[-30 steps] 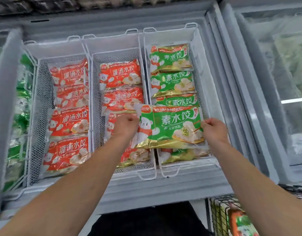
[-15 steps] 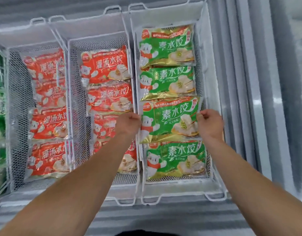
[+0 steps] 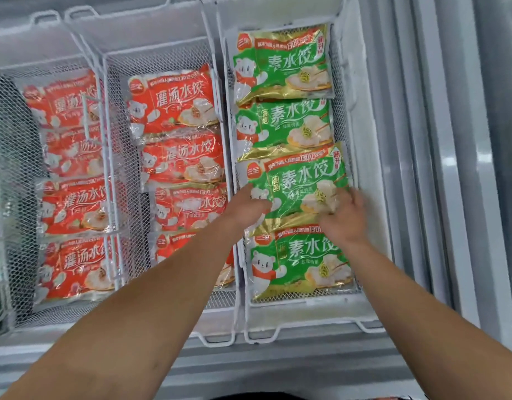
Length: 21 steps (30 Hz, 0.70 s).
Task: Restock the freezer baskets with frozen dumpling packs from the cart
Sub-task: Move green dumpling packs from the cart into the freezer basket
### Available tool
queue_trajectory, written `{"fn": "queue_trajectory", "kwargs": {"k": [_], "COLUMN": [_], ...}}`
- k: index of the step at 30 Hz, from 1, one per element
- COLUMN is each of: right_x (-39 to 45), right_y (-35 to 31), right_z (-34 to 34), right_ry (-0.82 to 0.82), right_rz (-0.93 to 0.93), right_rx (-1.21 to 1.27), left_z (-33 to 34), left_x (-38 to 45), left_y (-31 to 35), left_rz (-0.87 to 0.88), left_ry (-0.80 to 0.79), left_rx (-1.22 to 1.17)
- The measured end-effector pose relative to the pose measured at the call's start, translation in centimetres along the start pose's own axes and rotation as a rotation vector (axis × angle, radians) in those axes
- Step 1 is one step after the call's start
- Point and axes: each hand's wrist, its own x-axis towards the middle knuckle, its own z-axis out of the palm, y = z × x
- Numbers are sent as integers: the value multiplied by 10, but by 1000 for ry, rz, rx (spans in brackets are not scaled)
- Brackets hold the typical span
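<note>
Right freezer basket (image 3: 361,116): green dumpling pack (image 3: 299,183) flat, long axis crosswise, under both hands.

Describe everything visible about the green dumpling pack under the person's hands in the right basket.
The green dumpling pack is a glossy plastic bag with white lettering, a cartoon bear, pictured dumplings and gold edges. It lies flat, slightly tilted, third from the back in the right basket, overlapping the green packs behind and in front of it. The left hand rests on its near-left part and the right hand on its near-right corner; their grip is blurred.
</note>
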Motion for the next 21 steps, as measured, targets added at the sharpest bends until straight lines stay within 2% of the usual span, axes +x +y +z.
{"fn": "queue_trajectory", "kwargs": {"k": [3,6,9,13,21], "right_x": [-6,-4,-12,-61,-173], "right_y": [2,-4,-9,-9,25], "right_z": [18,22,18,15,25], "right_ry": [-184,-206,-107,96,264], "right_rz": [22,27,25,-3,47], "right_rx": [1,83,99,165,282], "left_z": [-4,-12,-23,-30,-4], "left_x": [10,14,12,-14,-83], "left_y": [-5,-7,-12,-17,-37], "left_rz": [44,94,146,273,485], "left_ry": [-46,-70,-92,-93,-166], "left_rx": [-82,-160,-155,10,349]}}
